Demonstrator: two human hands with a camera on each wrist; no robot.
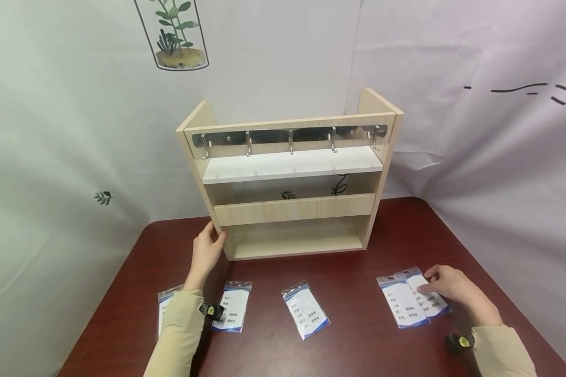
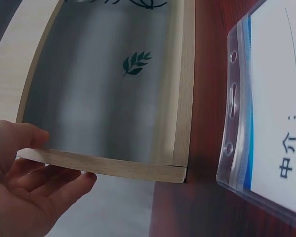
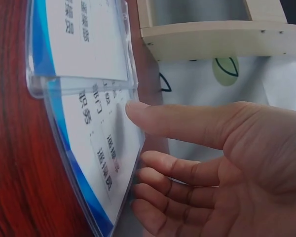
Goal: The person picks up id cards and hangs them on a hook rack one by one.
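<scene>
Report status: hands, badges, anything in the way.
Left hand holds shelf unit by its side. Right hand at edge of rightmost badge, pinch unclear. Neighbouring badge overlaps it.

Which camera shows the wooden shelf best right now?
Head: it shows the wooden shelf from end to end, hooks included. Left wrist shows only a lower portion, with the left hand gripping the side panel; right wrist, only part around its right side.

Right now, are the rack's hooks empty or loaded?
Empty. In the head view, all five hooks show bare metal with nothing hanging; the middle badge lies on the table.
</scene>
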